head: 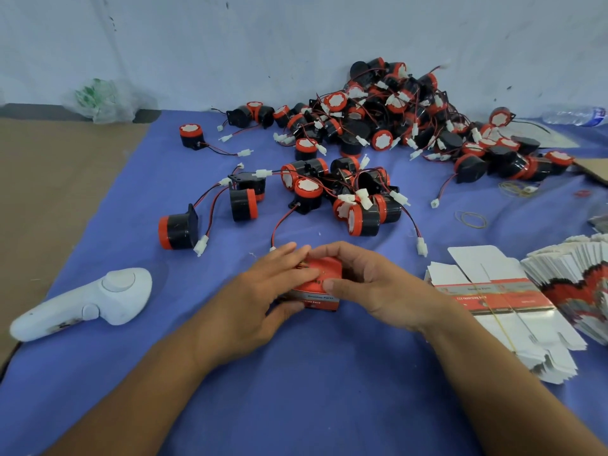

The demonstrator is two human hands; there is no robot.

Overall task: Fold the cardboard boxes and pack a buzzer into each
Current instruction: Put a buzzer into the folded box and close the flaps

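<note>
A small red and silver cardboard box (pixel 324 286) sits on the blue cloth between my hands. My left hand (pixel 269 291) holds its left side, fingers laid over the top and thumb under the front edge. My right hand (pixel 365 284) grips its right side, thumb pressing on the top face. What is inside the box is hidden. Black buzzers with red caps and wired white plugs lie in a loose group (pixel 329 192) just beyond the box, and a big pile (pixel 401 110) lies against the wall. Flat unfolded boxes (pixel 500 301), bound by a rubber band, are stacked at my right.
A white handheld controller (pixel 88 301) lies at the left on the blue cloth (pixel 296 390). More fanned flat boxes (pixel 582 284) sit at the far right. Loose rubber bands (pixel 470 219) lie behind them. A plastic bag (pixel 98 98) and a water bottle (pixel 575 116) rest by the wall.
</note>
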